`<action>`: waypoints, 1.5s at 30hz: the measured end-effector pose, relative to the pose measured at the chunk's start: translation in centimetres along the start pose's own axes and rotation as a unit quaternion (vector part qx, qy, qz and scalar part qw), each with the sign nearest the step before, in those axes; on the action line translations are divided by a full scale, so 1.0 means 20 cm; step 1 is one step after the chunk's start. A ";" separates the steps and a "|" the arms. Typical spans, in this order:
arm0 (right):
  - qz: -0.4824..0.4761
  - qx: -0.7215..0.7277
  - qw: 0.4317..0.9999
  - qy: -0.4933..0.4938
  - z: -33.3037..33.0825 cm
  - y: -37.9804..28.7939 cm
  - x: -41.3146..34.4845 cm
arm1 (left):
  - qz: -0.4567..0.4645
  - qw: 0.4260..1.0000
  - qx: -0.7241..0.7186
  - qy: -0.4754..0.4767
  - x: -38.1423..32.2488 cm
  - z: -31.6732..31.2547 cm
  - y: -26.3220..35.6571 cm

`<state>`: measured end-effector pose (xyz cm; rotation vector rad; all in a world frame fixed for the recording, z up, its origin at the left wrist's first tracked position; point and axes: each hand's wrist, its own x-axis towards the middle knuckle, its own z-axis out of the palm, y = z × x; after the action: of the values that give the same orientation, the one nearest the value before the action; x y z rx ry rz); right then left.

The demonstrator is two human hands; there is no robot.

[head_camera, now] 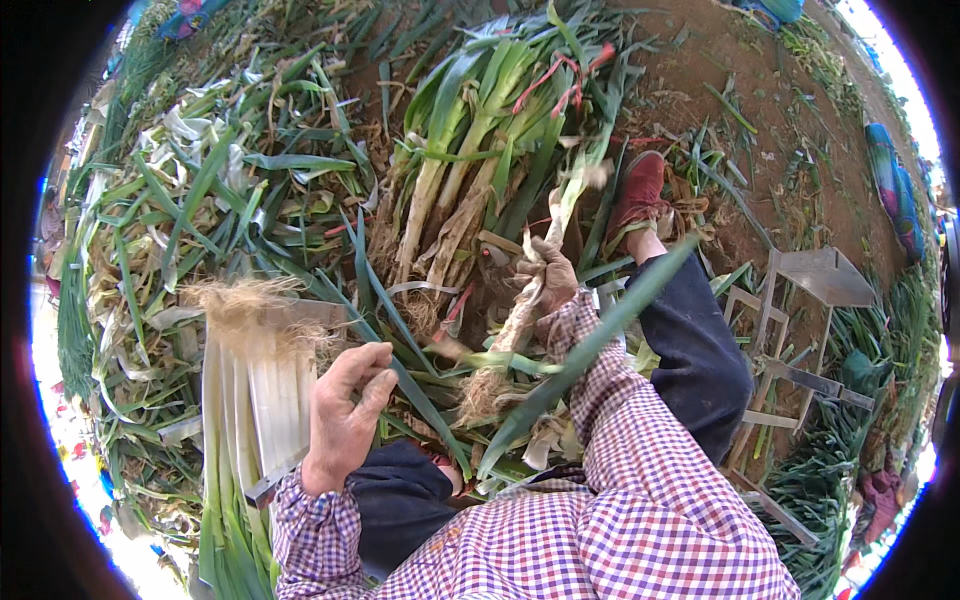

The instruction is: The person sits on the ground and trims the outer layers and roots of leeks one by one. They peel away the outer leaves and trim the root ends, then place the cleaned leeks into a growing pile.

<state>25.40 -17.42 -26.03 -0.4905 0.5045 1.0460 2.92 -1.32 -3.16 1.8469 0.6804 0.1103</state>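
My right hand (551, 277) is closed around the pale stem of an untrimmed leek (517, 319), whose roots point down towards me and whose green top points away. My left hand (349, 412) is raised at the lower left, fingers curled; I see nothing in it. A long loose green leaf (592, 352) lies or hangs across the front of my right forearm. To the left of my left hand, cleaned white leeks (238, 397) lie side by side on a metal frame (315, 311), roots away from me. Beyond my right hand rests a bundle of untrimmed leeks (450, 157).
Stripped leaves (187, 180) are heaped on the left. Red ties (574, 82) lie on the bundle's leaves. At the right stands a metal frame (765, 375) on brown soil, with more green leek tops (817, 480) beside it. My red shoe (641, 187) is beyond my right arm.
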 end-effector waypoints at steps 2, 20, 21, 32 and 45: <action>-0.045 -0.012 0.996 -0.074 0.23 0.03 -0.19 | 0.038 0.997 0.065 -0.004 -0.01 -0.01 0.00; 0.149 -0.387 0.879 -0.236 0.55 0.56 -0.97 | 0.027 0.903 -0.410 0.125 0.00 -0.11 0.03; 0.104 -0.408 0.868 -0.263 0.57 0.58 -0.95 | -0.003 0.902 -0.409 0.142 -0.02 -0.13 0.03; -0.276 -0.504 0.777 -0.256 1.30 0.75 -0.66 | 0.005 0.896 -0.421 0.143 -0.19 -0.30 0.05; -0.459 -0.518 0.691 -0.209 1.22 0.85 -0.81 | 0.037 0.839 -0.536 0.081 -0.29 -0.30 0.12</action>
<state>7.31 -6.78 0.46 -1.2922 -0.8082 0.3053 -3.24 0.27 2.63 0.7693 0.4876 0.5834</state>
